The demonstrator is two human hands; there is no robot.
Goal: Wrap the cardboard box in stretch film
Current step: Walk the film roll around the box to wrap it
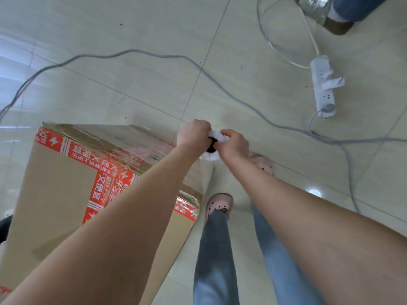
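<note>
Two hands are gripping one roll (211,148) at centre frame: the left hand (193,134) is curling round its upper-left end and the right hand (234,144) round its lower-right end. One box (55,194), red-taped, is standing on the floor (154,89) at lower left. One film sheet (154,151) is running from the roll to the box's near corner. Progress, as judged: wrapping is only beginning. Most cardboard is showing bare, leaving nearly all the passes round the sides to do. One power strip (323,84) and cables (154,55) are lying across the upper frame.

Bright, soft light (glare on floor (314,192))
</note>
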